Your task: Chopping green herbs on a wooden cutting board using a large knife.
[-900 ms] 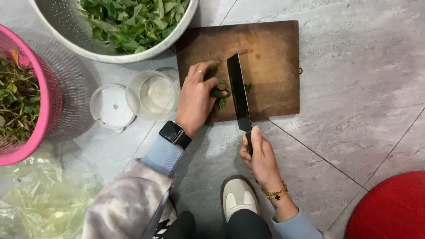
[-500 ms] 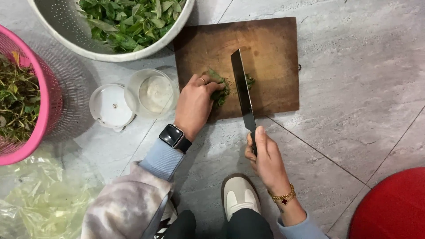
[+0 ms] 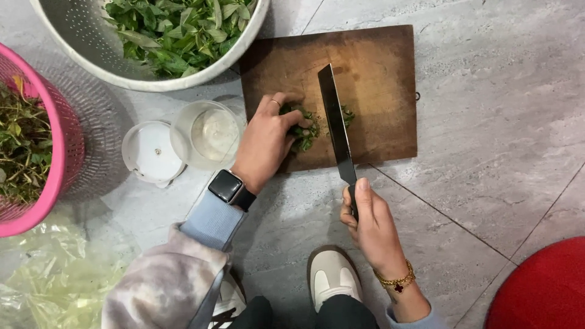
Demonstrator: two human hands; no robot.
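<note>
A brown wooden cutting board (image 3: pixel 378 73) lies on the grey tiled floor. My left hand (image 3: pixel 268 137), with a ring and a wristwatch, presses down on a small bunch of green herbs (image 3: pixel 304 131) at the board's near left. My right hand (image 3: pixel 372 222) grips the dark handle of a long knife (image 3: pixel 334 122). Its blade stands edge down across the board, just right of my left fingers. A few cut green bits (image 3: pixel 347 116) lie on the other side of the blade.
A metal colander of green leaves (image 3: pixel 177 30) sits at the top left. A pink basket of stems (image 3: pixel 30 146) is at the left edge. A clear round container (image 3: pixel 210 131) and its lid (image 3: pixel 152 152) lie beside the board. A plastic bag (image 3: pixel 49 280) and a red object (image 3: pixel 542 292) fill the bottom corners. My shoe (image 3: pixel 332 277) is below.
The knife has shifted slightly right along the board while chopping. My left hand has bunched the herbs tighter against the blade.
</note>
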